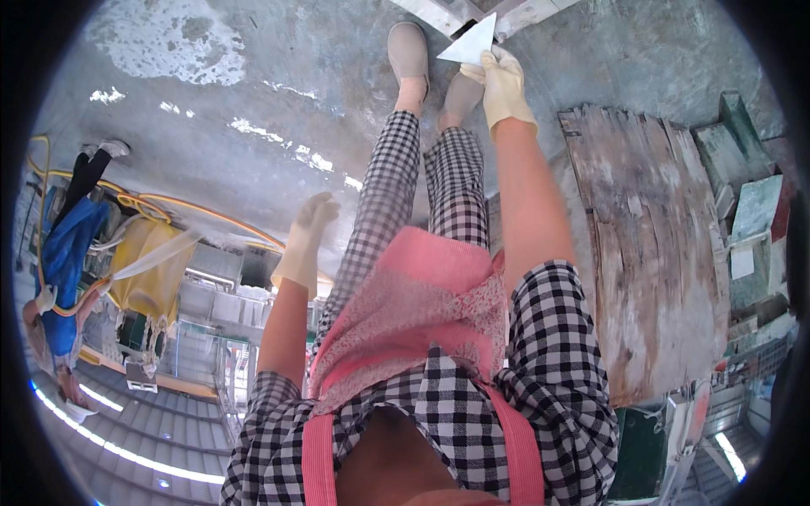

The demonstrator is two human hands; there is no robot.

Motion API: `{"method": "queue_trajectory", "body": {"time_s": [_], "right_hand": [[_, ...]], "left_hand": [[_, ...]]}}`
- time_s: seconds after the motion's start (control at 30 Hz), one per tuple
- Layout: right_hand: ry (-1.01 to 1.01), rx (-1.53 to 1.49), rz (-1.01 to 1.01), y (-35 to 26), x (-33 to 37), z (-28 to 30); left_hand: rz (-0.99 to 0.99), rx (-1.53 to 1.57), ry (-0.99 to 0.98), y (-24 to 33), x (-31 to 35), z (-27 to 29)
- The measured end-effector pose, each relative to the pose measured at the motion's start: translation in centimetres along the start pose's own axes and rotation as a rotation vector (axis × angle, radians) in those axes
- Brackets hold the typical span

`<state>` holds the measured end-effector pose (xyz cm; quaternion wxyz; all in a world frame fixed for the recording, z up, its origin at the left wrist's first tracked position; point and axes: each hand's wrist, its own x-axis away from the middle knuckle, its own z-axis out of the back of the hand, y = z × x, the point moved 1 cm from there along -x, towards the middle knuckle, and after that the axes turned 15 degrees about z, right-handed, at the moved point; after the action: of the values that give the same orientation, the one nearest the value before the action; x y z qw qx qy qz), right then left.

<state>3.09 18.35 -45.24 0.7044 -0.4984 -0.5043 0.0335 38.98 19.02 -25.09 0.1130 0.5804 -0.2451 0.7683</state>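
My right hand (504,84), in a cream rubber glove, reaches out ahead and is closed on one corner of a flat white triangular piece (472,42). The piece is held up above the floor, just in front of my right shoe (461,94). Beyond it, partly covered by it, is the corner of a pale rectangular frame or box (434,13). My left hand (310,223), also gloved, hangs beside my left leg with its fingers loosely stretched. Nothing shows in it, and it touches nothing that I can see.
Weathered wooden boards (650,253) lie to my right, with green and grey blocks or boxes (747,211) beyond. At the left, a co-worker in a yellow apron (148,270) stands near a yellow hose (211,212). Pale wet-looking patches (164,42) mark the concrete floor.
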Motion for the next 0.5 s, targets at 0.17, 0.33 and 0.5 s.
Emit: {"method": "queue_trajectory", "body": {"time_s": [0.17,0.33,0.5], "right_hand": [[-0.025,0.011,-0.112,-1.0,-0.9,0.0],[0.013,0.024,-0.142,-1.6,-0.4,-1.6],[0.166,0.005,-0.125,-0.7,0.3,-2.4]], "left_hand": [[0.006,0.022,-0.011,-0.1,-0.3,0.0],[0.005,0.016,-0.022,0.2,-0.1,-0.4],[-0.010,-0.041,-0.027,0.3,0.2,-0.4]]}}
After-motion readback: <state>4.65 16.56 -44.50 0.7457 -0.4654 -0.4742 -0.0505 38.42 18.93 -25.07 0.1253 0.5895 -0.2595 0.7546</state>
